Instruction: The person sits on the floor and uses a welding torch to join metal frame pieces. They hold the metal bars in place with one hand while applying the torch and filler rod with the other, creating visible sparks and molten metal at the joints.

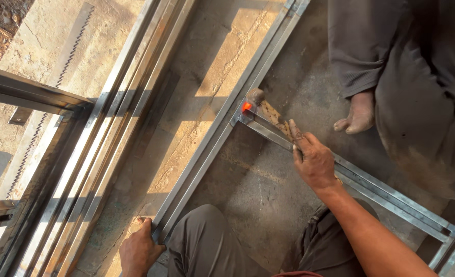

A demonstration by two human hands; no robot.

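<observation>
Nearest the camera, the left hand was clenched around the near end of a long, square-edged steel bar, its grip closed on smooth grey metal that ran away from it diagonally across the rough, stained concrete floor. Just right of that hand were the person's own bent knees in dark cloth. Farther out, the right hand grasped the worn wooden handle of a hammer, fingers wrapped tight, over a shorter steel cross bar that lay under the wrist and stretched back to the right. Beyond this grip the hammer's blunt, rounded head rested just beside the corner where cross bar met long bar, and there a small weld spot glowed orange-red. Farther right of the hammer stood another person's bare, dusty foot beneath loose dark trousers. Far left of both hands lay a bundle of parallel steel sections, shiny in sunlight.
</observation>
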